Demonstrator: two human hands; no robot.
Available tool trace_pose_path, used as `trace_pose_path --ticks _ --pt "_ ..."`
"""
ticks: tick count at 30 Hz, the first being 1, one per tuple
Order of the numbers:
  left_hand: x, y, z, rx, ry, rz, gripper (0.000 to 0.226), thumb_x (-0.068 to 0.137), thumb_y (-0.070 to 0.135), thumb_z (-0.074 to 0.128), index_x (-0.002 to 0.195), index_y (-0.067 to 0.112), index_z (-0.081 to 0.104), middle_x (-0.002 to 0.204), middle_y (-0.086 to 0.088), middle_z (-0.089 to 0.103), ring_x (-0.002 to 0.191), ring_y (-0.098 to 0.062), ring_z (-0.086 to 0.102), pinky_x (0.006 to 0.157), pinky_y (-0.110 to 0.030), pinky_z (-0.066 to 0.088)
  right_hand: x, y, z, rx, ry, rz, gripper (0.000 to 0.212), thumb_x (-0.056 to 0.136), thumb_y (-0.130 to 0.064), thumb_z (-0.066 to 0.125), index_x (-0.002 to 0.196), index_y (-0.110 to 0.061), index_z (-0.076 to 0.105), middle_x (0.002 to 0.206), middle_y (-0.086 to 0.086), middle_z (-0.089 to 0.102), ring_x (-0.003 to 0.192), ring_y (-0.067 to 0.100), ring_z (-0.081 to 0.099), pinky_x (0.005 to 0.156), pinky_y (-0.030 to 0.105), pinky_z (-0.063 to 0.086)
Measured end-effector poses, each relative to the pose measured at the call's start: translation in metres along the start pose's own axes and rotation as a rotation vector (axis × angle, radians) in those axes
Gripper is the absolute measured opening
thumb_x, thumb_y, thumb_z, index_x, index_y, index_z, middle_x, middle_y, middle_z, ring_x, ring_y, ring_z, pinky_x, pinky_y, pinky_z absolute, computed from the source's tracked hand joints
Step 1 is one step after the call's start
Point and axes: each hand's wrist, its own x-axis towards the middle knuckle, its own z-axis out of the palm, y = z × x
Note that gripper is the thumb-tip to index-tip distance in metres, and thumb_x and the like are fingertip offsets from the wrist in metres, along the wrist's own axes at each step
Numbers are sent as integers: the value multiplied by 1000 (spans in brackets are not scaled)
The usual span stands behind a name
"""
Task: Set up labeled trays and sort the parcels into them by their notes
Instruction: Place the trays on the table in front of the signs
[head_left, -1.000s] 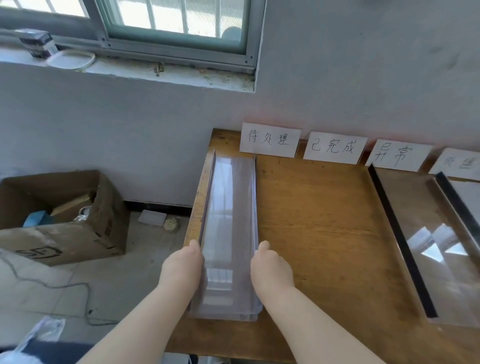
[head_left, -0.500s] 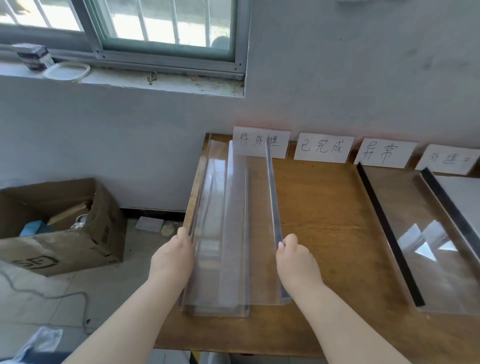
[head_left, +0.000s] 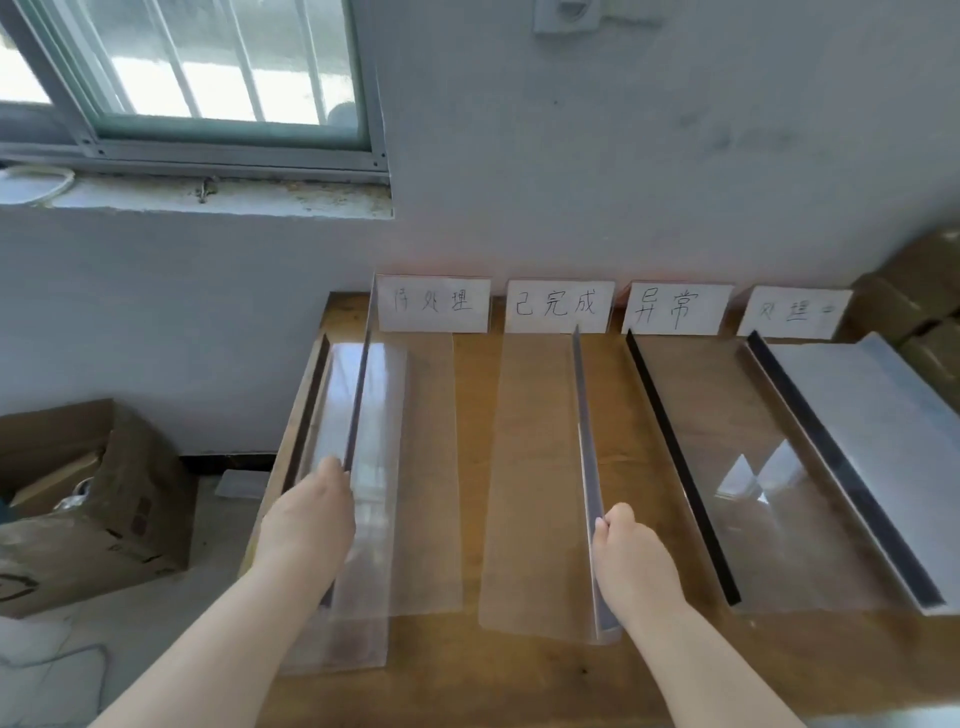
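Observation:
Several clear plastic trays lie on a wooden table (head_left: 519, 686). My left hand (head_left: 306, 519) holds the upright wall of a clear tray (head_left: 415, 467) that lies over another clear tray (head_left: 337, 649) at the table's left edge. My right hand (head_left: 631, 561) grips the upright wall of a separate clear tray (head_left: 530, 493), lying below the second label. Four white handwritten labels lean on the wall: first label (head_left: 434, 304), second label (head_left: 558, 306), third label (head_left: 675, 309), fourth label (head_left: 792, 312). Two more trays lie at the right, a clear one (head_left: 753, 493) and a pale one (head_left: 883, 441).
A brown cardboard box (head_left: 104, 519) stands on the floor to the left of the table. Brown parcels (head_left: 919, 312) are stacked at the far right against the wall. A window and its sill (head_left: 208, 197) are above the left side.
The nested clear trays have been pulled apart. My right hand has carried one tray to the right, under the second label. My left hand stays on the trays at the left edge.

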Motion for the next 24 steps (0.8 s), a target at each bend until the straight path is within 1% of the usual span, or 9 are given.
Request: trace_pose_path --ticks 3,5,6,10,13,15,18,21,24 --pt "-6 40 9 238 -56 51 4 100 15 35 99 14 39 95 -3 59 88 -24 61 66 -29 41 10 30 -2 -64 -42 17 16 103 -33 30 98 -20 40 78 -9 51 63 4 54 46 12 32" --pt "-13 61 19 345 -150 59 17 100 11 36 115 11 43 114 -6 55 102 -21 57 77 -25 44 19 46 -2 -59 -87 46 14 103 -29 31 100 -18 39 84 -4 50 80 11 62 57 13 39" --pt "-14 67 30 333 -171 86 24 100 10 36 123 9 42 118 -6 52 105 -19 55 79 -24 44 23 52 -3 -30 -108 58 11 103 -26 32 99 -18 37 87 -1 49 88 17 63 62 19 42" --pt "-19 97 60 295 -166 2 21 100 12 38 121 14 38 115 -1 54 98 -17 61 70 -25 47 41 73 -7 -51 -132 32 5 101 -20 40 104 -17 42 98 2 64 88 18 65 60 21 43" --pt "-18 105 79 276 -175 -40 31 98 8 39 128 14 36 115 -1 53 97 -17 61 68 -24 44 53 78 -6 -61 -173 4 19 99 -14 41 118 -11 44 104 6 65 92 21 65 69 28 50" --pt "-19 111 81 195 -174 -121 24 97 11 40 121 13 39 113 -4 57 96 -22 63 70 -29 48 58 79 -6 -92 -185 -47 28 99 -14 42 126 -10 42 108 6 65 95 22 65 74 30 53" --pt "-23 126 79 229 -135 -77 35 94 8 43 128 14 34 123 -4 44 108 -22 53 79 -30 48 60 82 -8 -140 -163 -148 34 101 -21 40 133 -10 39 111 4 65 97 20 66 78 28 55" --pt "-31 151 80 271 -95 149 54 96 12 40 146 16 22 144 -7 31 131 -24 34 103 -32 36 63 90 -18 -151 -81 -247 31 102 -31 35 129 -17 43 104 -2 66 90 15 66 74 26 55" --pt "-42 184 103 214 -182 362 59 100 13 32 153 20 7 160 0 11 147 -19 9 118 -33 6 73 105 -27 -63 42 -306 32 100 -31 38 130 -23 47 124 -4 56 108 12 57 84 24 52"
